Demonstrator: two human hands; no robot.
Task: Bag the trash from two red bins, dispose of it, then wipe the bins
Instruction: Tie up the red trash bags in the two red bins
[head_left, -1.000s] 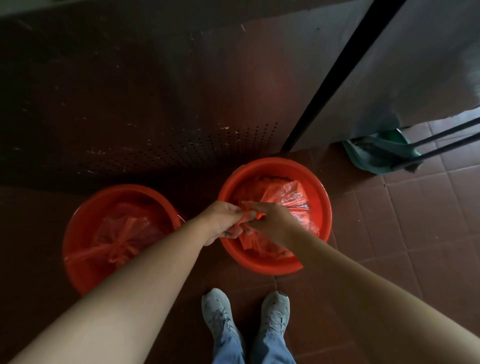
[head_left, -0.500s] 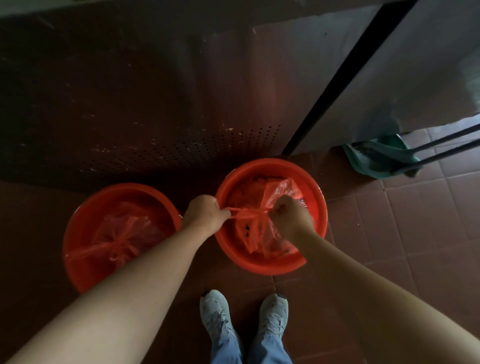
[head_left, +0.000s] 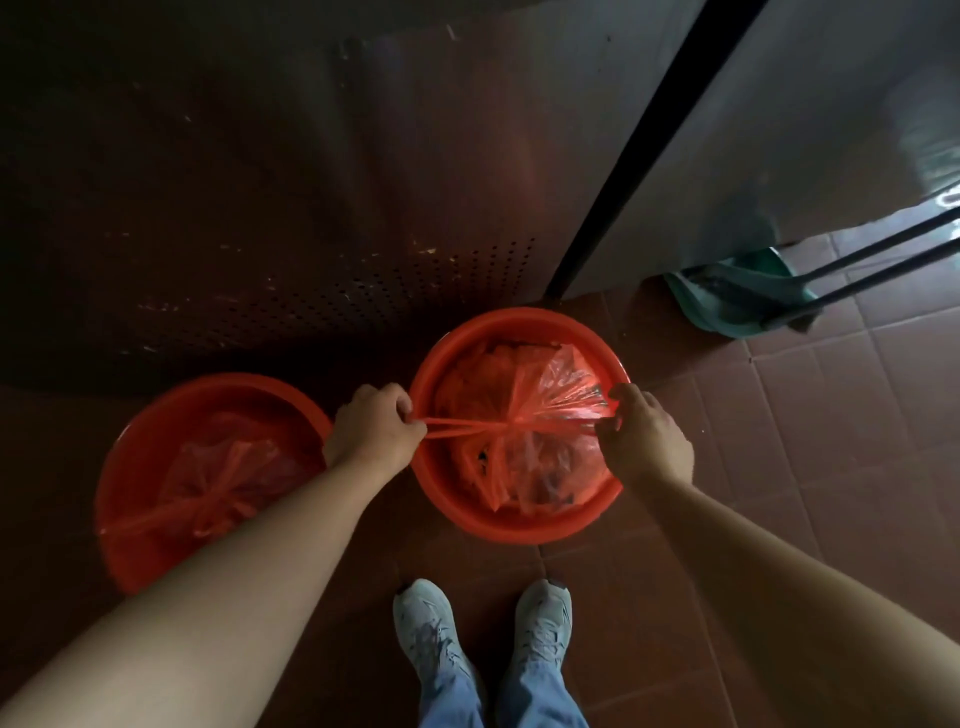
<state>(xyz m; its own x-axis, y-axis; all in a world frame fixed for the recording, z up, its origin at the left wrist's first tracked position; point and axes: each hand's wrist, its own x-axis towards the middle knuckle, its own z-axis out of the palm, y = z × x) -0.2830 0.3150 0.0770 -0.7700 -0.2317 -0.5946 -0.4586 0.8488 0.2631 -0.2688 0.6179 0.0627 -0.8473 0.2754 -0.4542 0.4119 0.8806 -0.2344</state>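
Note:
Two red bins stand on the brown tiled floor. The right red bin (head_left: 519, 525) holds a translucent red trash bag (head_left: 540, 467) with dark trash showing through it. My left hand (head_left: 371, 431) grips one stretched bag handle at the bin's left rim. My right hand (head_left: 644, 441) grips the other bag end at the right rim. The plastic is pulled taut between both hands, crossing at a knot over the bin's middle. The left red bin (head_left: 124, 467) holds a second red bag (head_left: 223, 478) with its top tied.
A metal cabinet with a perforated panel (head_left: 322, 280) rises right behind the bins. A green dustpan (head_left: 737, 301) with dark long handles lies at the right by the cabinet foot. My grey shoes (head_left: 483, 639) stand on the tiles just in front of the right bin.
My hands were close together over the right bin; they have pulled apart sideways to its rims, drawing the bag ends tight into a knot.

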